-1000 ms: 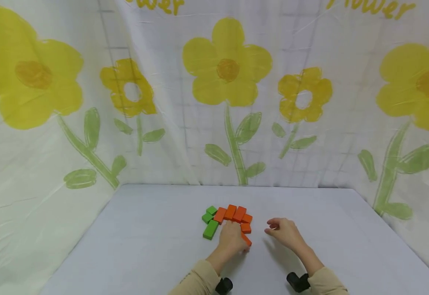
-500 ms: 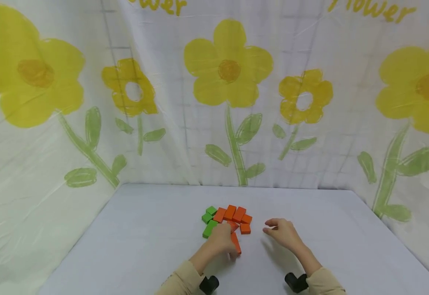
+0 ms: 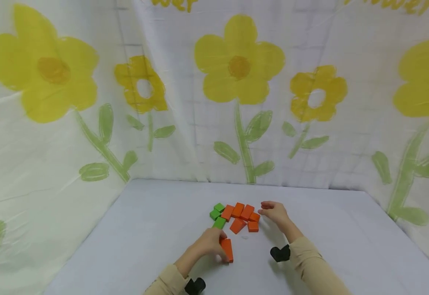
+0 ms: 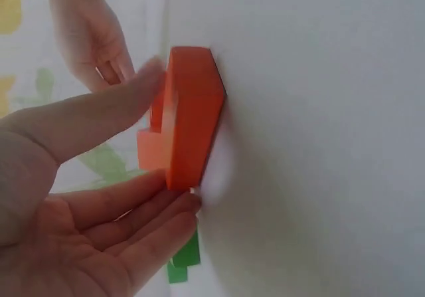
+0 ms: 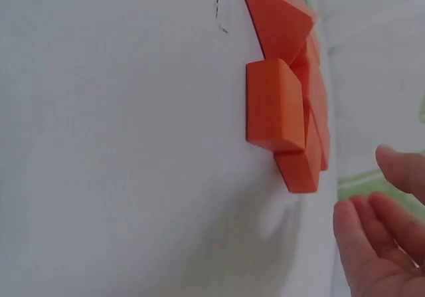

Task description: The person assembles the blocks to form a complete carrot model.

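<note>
My left hand (image 3: 207, 243) pinches a long orange block (image 3: 228, 250) on the near side of the group, the thumb at its near end and the fingers toward its far end. The left wrist view shows the same block lying on the table between thumb and fingertips. Beyond it several orange blocks (image 3: 238, 209) lie close together in a curved row, with green blocks (image 3: 219, 222) at its left end. A tapered orange block (image 3: 238, 225) sits inside the curve. My right hand (image 3: 276, 214), fingers loosely bent and holding nothing, hovers right of a small orange block (image 3: 253, 226).
The blocks lie on a white table (image 3: 155, 229). Behind it hangs a pale curtain (image 3: 184, 135) with yellow flowers. Black wrist cameras (image 3: 195, 286) are strapped to both wrists.
My left hand has drawn the long orange block toward me and leftward, away from the other blocks. My right hand has moved forward, closer to the row's right end. The head view has shifted slightly.
</note>
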`<state>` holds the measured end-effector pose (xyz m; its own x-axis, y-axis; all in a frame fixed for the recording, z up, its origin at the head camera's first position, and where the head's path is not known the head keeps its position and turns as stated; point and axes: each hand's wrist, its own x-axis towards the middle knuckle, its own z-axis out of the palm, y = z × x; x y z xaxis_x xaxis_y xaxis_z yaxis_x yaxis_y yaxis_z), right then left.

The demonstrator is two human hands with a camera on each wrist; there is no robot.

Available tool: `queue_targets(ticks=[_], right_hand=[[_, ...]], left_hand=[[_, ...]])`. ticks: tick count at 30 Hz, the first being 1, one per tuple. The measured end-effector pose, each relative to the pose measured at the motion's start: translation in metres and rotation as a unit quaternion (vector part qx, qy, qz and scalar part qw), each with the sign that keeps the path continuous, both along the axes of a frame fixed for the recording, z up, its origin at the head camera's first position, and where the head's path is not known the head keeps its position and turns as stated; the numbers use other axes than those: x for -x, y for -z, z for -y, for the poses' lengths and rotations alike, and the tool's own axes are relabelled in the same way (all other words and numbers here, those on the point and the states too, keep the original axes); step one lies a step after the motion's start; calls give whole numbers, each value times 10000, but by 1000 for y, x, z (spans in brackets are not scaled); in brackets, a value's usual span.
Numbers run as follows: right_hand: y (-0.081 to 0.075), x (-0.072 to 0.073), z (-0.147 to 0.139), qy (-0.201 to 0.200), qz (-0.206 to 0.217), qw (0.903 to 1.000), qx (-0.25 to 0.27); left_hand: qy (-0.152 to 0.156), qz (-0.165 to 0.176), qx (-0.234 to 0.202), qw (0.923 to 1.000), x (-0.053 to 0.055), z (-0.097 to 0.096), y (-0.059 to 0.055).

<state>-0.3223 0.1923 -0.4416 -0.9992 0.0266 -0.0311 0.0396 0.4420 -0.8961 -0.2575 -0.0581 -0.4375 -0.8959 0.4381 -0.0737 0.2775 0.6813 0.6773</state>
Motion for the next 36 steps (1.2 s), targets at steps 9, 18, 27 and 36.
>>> queue_targets(ticks=[9, 18, 27, 36], right_hand=[[7, 13, 21, -205, 165, 9996, -103], [18, 16, 27, -324, -49, 9926, -1169], [16, 17, 23, -226, -466, 9892, -1371], [1, 0, 8, -334, -784, 9926, -869]], left_hand=[[-343, 73, -777, 9964, 1, 7, 9], [-664, 179, -816, 9943, 2, 2, 12], [-707, 229, -916, 9930, 3, 3, 12], [-717, 240, -957, 9925, 3, 4, 13]])
